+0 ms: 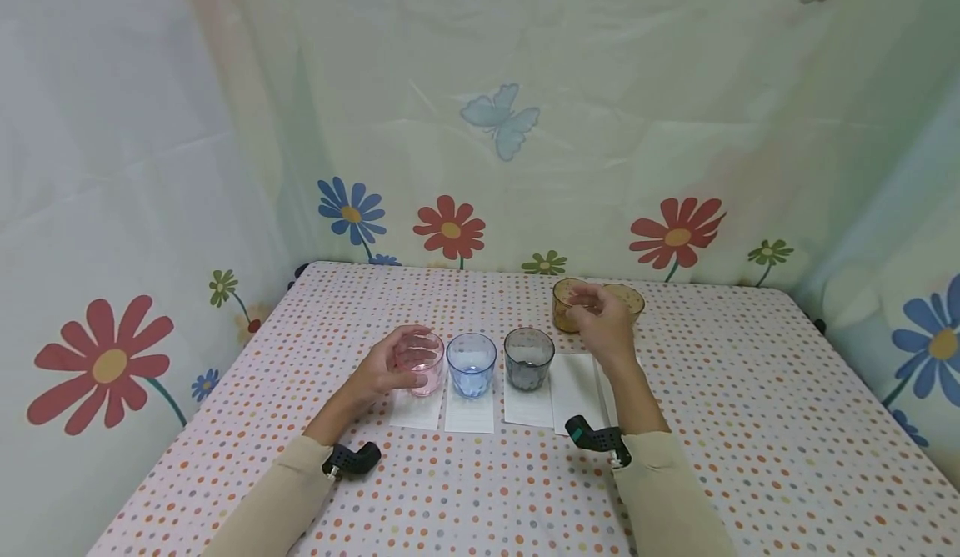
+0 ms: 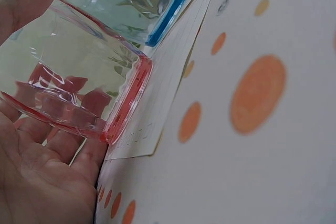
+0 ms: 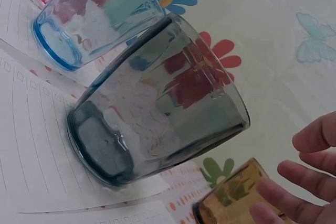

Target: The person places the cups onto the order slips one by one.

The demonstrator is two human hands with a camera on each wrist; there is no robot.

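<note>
My left hand is curved around a clear pink glass, which stands upright on a white lined paper. The left wrist view shows the thumb along one side of this pink glass and the fingers on the other, partly behind it. My right hand is at the far right, fingers loosely bent and spread. It overlaps an amber glass in the head view. In the right wrist view, the fingertips lie right beside the amber glass, its far part hidden by them.
A blue glass and a grey glass stand on papers between the hands. Another sheet lies right of the grey glass. A second amber glass sits at the back right. The dotted table ends at a flowered curtain.
</note>
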